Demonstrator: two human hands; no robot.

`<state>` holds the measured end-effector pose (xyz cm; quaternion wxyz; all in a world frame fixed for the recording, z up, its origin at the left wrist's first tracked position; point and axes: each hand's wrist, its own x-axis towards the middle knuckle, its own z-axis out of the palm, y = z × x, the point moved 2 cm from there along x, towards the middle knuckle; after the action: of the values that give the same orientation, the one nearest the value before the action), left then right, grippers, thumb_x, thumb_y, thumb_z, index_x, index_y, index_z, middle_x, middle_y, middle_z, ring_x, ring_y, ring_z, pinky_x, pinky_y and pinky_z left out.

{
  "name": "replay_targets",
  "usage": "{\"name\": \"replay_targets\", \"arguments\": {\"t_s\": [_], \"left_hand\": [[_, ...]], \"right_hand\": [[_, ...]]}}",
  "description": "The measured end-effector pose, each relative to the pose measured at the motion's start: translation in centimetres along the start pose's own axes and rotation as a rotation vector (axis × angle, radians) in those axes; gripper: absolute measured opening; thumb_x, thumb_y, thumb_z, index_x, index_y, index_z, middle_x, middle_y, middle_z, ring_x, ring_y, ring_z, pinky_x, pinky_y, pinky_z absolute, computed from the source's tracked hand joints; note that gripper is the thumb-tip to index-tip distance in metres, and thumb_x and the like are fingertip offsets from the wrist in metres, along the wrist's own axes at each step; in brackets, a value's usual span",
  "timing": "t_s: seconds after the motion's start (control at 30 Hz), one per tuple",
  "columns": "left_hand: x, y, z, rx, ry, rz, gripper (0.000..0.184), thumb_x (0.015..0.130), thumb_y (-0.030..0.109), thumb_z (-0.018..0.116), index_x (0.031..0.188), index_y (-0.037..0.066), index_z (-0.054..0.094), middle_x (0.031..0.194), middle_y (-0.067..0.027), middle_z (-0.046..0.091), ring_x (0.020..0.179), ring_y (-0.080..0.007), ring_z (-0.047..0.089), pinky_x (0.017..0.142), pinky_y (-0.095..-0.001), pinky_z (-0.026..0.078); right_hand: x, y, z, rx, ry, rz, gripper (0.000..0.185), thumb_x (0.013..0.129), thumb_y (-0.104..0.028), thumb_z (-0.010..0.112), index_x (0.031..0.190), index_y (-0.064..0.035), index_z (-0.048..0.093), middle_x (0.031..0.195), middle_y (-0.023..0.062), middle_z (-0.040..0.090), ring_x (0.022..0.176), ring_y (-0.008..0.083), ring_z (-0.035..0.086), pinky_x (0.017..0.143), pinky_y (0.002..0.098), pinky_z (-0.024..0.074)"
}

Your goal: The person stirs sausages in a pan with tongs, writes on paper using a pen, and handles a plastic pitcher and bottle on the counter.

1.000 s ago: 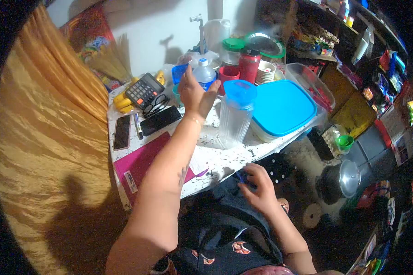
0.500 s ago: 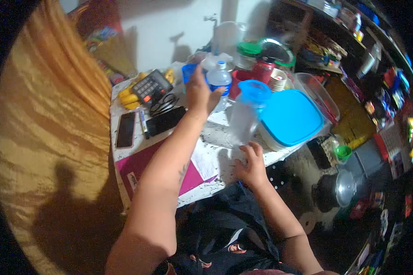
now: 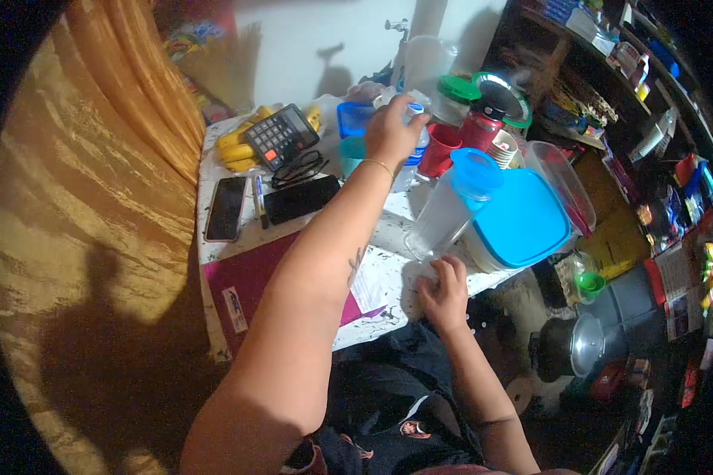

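My left hand (image 3: 394, 136) reaches across the table and is closed around the upper part of a clear plastic water bottle (image 3: 414, 152) with a blue-and-white cap and blue label. The bottle stands upright, its left side hidden behind my fingers. My right hand (image 3: 445, 294) lies at the table's near edge, fingers loosely bent and apart, holding nothing. Just beyond it stands a clear pitcher (image 3: 440, 218) with a blue lid. Beside the pitcher is a container with a flat blue lid (image 3: 523, 218).
Bananas (image 3: 234, 150), a calculator (image 3: 281, 136), two dark phones, a marker (image 3: 259, 199) and a magenta folder (image 3: 238, 277) occupy the table's left. A red cup (image 3: 440, 150), red bottle (image 3: 481, 131) and green-lidded jar (image 3: 458, 89) stand at the back. Packed shelves line the right.
My left hand has moved right from beside the water bottle and closed around its upper part. My right hand stays by the table edge. The camera view has shifted slightly.
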<state>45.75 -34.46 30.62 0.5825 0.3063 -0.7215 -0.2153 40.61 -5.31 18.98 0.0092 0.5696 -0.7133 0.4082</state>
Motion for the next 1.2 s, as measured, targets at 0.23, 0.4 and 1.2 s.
{"name": "replay_targets", "arguments": {"t_s": [0.23, 0.4, 1.2], "left_hand": [[0.1, -2.1, 0.9, -0.067, -0.073, 0.045, 0.057, 0.071, 0.029, 0.080, 0.117, 0.003, 0.057, 0.110, -0.0231, 0.066, 0.102, -0.0391, 0.063, 0.088, -0.0461, 0.050], [-2.2, -4.2, 1.5, -0.301, -0.179, -0.071, 0.080, 0.059, 0.034, 0.089, 0.121, 0.002, 0.051, 0.112, -0.0229, 0.063, 0.104, -0.0384, 0.061, 0.089, -0.0446, 0.049], [1.6, 1.2, -30.8, 0.350, 0.395, -0.067, 0.070, 0.071, 0.022, 0.088, 0.126, -0.002, 0.050, 0.110, -0.0123, 0.064, 0.097, -0.0196, 0.063, 0.087, -0.0326, 0.050]], "right_hand": [[0.3, 0.2, 0.1, 0.039, 0.042, 0.043, 0.038, 0.073, -0.012, 0.075, 0.107, -0.0027, 0.060, 0.121, 0.0218, 0.054, 0.108, 0.0416, 0.056, 0.090, 0.0447, 0.0496], [0.9, 0.4, 0.2, 0.028, 0.030, 0.050, 0.038, 0.073, -0.012, 0.075, 0.107, -0.0046, 0.059, 0.120, 0.0211, 0.054, 0.108, 0.0416, 0.056, 0.089, 0.0442, 0.0498], [11.5, 0.3, 6.4, -0.163, -0.128, 0.077, 0.042, 0.078, -0.025, 0.072, 0.116, -0.0152, 0.057, 0.112, 0.0184, 0.055, 0.097, 0.0426, 0.060, 0.081, 0.0498, 0.0514]]}}
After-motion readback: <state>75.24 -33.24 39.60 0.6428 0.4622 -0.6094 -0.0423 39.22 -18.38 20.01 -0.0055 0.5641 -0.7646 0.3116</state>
